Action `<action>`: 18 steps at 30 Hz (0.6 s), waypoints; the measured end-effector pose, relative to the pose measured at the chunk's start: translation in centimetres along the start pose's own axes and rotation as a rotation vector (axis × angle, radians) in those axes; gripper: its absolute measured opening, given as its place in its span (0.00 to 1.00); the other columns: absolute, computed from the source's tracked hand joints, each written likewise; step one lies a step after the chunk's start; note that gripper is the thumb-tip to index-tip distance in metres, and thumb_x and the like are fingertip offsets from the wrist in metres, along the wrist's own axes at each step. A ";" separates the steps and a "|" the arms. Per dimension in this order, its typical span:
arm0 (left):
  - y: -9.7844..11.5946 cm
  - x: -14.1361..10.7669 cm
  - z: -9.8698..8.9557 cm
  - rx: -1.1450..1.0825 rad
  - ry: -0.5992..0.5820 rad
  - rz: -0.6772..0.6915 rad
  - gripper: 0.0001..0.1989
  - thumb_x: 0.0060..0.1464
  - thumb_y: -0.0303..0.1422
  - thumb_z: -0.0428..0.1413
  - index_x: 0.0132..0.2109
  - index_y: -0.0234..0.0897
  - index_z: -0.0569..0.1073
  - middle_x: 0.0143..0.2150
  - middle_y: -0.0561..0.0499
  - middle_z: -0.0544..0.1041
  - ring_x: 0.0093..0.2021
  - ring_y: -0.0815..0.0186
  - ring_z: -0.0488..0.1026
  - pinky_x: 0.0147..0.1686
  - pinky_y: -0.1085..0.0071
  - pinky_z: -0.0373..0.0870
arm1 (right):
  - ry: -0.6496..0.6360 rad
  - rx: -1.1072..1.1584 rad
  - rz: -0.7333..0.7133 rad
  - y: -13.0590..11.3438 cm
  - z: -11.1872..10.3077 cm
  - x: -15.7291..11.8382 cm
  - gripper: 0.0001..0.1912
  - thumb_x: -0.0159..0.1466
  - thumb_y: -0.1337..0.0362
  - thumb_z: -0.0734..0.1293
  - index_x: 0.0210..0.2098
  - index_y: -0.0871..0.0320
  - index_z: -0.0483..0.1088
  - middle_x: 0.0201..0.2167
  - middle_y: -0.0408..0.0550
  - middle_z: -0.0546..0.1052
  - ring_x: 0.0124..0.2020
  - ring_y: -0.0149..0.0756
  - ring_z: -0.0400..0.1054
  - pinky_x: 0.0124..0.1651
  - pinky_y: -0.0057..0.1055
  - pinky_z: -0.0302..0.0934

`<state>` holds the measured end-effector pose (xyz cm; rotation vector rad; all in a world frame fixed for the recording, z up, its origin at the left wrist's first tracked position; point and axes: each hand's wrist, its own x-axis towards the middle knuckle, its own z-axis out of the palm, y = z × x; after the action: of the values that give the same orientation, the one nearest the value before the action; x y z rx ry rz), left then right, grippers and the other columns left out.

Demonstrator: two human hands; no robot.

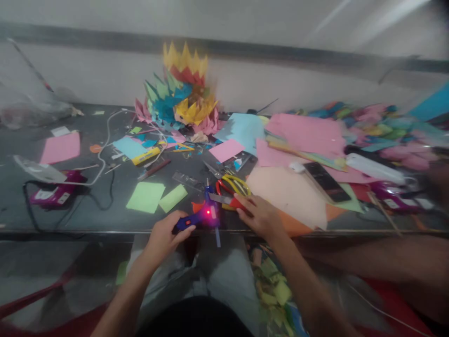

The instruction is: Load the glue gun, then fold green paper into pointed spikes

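My left hand (170,233) is closed round the handle of a blue glue gun (189,222) with a small red light, at the table's front edge. A glue stick (218,237) sticks out of the gun's rear, and the nozzle faces away from me. My right hand (257,216) is closed on the red handle of a knife (220,199), whose blade points left to the gun. Just beyond the hands lie scissors with yellow and red handles (240,184). Green paper pieces (145,197) rest left of the gun.
Folded paper crowns (185,100) stand at the back. Coloured sheets (305,133) and a phone (327,181) lie right, near a purple device (396,195). Another purple device (58,192) with a cable is left. Another person's arm (368,257) shows at right.
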<state>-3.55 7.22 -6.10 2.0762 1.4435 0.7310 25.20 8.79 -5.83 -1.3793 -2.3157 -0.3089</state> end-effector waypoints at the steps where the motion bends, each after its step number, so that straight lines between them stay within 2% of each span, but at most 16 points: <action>1: 0.0 0.0 0.0 -0.006 0.002 -0.002 0.12 0.54 0.42 0.50 0.37 0.38 0.70 0.32 0.52 0.75 0.30 0.66 0.72 0.30 0.74 0.66 | -0.023 0.022 0.009 0.1 0.0 0.0 0.20 0.65 0.59 0.57 0.54 0.55 0.66 0.34 0.51 0.74 0.36 0.38 0.67 0.38 0.33 0.62; 7: 0.0 0.0 0.2 -0.019 0.027 -0.011 0.14 0.54 0.43 0.50 0.36 0.38 0.71 0.30 0.53 0.75 0.26 0.67 0.71 0.27 0.75 0.67 | -0.109 0.089 0.071 0.0 -0.2 0.3 0.21 0.65 0.58 0.58 0.56 0.56 0.64 0.40 0.53 0.73 0.40 0.40 0.66 0.43 0.38 0.62; 12: 0.2 0.1 0.3 -0.023 0.035 -0.028 0.16 0.52 0.46 0.49 0.34 0.38 0.71 0.28 0.52 0.76 0.25 0.66 0.72 0.26 0.74 0.67 | -0.081 0.110 0.077 -0.2 -1.3 0.1 0.23 0.63 0.56 0.59 0.55 0.58 0.64 0.46 0.54 0.72 0.48 0.43 0.64 0.50 0.40 0.60; 15: 0.1 0.0 0.5 -0.026 0.041 -0.049 0.17 0.52 0.47 0.50 0.34 0.38 0.70 0.27 0.52 0.76 0.25 0.65 0.72 0.26 0.74 0.68 | 0.038 0.078 0.123 2.7 -3.0 -0.8 0.20 0.64 0.60 0.58 0.54 0.57 0.64 0.46 0.54 0.72 0.50 0.41 0.63 0.52 0.40 0.59; 18: -0.2 -0.1 0.8 -0.019 0.056 -0.058 0.17 0.52 0.48 0.50 0.36 0.38 0.71 0.29 0.52 0.77 0.27 0.65 0.73 0.27 0.73 0.68 | 0.225 -0.039 0.299 9.0 -5.1 -2.1 0.17 0.64 0.65 0.57 0.49 0.58 0.68 0.44 0.54 0.72 0.49 0.42 0.64 0.52 0.41 0.59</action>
<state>-3.19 7.12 -6.78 2.0060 1.5143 0.7824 35.24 9.43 -2.54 -1.5947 -1.9014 -0.3948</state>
